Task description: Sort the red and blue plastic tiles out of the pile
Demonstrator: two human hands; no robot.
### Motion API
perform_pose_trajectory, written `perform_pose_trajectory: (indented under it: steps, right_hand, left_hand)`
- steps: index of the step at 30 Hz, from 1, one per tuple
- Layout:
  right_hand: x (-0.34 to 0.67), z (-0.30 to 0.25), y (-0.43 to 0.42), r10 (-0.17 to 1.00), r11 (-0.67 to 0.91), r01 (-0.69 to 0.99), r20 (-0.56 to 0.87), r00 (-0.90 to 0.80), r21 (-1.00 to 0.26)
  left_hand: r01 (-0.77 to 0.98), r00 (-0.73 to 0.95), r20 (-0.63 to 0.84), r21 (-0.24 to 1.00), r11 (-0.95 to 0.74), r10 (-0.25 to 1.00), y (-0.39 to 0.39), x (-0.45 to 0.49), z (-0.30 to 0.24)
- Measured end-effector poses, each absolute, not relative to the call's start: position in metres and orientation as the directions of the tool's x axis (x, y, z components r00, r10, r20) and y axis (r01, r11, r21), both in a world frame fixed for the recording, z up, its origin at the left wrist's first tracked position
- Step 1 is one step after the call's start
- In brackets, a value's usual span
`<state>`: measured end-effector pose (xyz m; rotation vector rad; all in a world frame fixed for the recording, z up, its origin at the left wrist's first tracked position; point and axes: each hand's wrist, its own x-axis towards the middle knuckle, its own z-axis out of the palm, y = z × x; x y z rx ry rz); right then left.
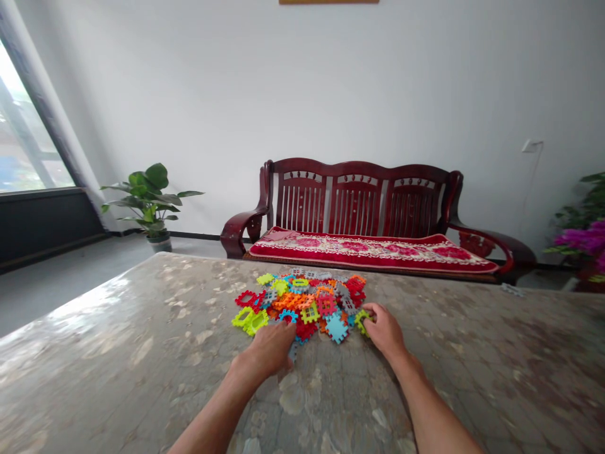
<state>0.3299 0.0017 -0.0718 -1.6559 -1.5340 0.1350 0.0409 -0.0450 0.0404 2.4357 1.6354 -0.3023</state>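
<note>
Interlocking tiles [307, 301] in red, orange, lime, blue and grey lie heaped on the marbled table [142, 353], toward its far edge. My left grip [271, 347] rests knuckles-up on the heap's near edge with its fingers curled under, so I cannot tell whether it clasps anything. My right grip [385, 329] pinches a lime tile [363, 321] at the heap's right edge. Beyond the table stand a red wooden bench [359, 208] and a potted plant [149, 195].

Left hand [274, 348] curled palm-down; right hand [385, 331] pinching; both extended forward.
</note>
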Motion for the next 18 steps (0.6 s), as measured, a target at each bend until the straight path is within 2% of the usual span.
perform_pose_trajectory:
  steps: [2, 5, 10, 18]
  right_hand:
    - [0.328, -0.072, 0.002, 0.866, 0.149, 0.752, 0.452, 0.214, -0.642]
    - [0.326, -0.074, 0.004, 0.861, 0.188, 0.784, 0.483, 0.158, -0.592]
    - [0.325, -0.073, 0.006, 0.862, 0.177, 0.821, 0.489, 0.137, -0.542]
    - [0.32, -0.047, -0.004, 0.964, -0.026, 0.911, 0.232, 0.131, -0.411]
  left_hand:
    - [0.926, 0.375, -0.262, 0.059, -0.373, 0.89, -0.046, 0.041, 0.041]
    - [0.918, 0.396, -0.246, 0.072, -0.39, 0.885, -0.047, 0.042, 0.043]
    - [0.908, 0.416, -0.244, 0.067, -0.413, 0.876, -0.049, 0.047, 0.041]
    - [0.893, 0.45, -0.154, 0.102, -0.439, 0.88, -0.043, 0.037, 0.037]
